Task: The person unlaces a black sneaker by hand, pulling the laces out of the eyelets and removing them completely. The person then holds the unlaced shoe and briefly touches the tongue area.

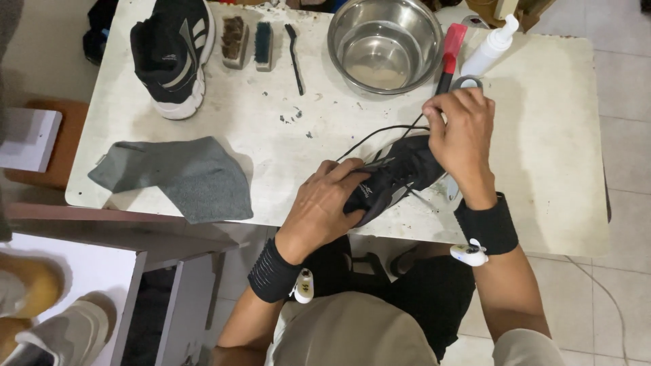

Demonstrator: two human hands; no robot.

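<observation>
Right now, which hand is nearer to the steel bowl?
Right. The right hand pulls a lace just below the steel bowl, beside its lower right rim. The left hand grips the black shoe farther down, near the table edge.

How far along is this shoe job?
Early, it seems. Laid out: metal bowl, brushes, grey cloth. In hand: left hand steadies a black shoe while right hand pulls its lace. The second shoe stands untouched with its laces in.

The hands (325, 203) hide most of the black shoe (397, 173).
</observation>
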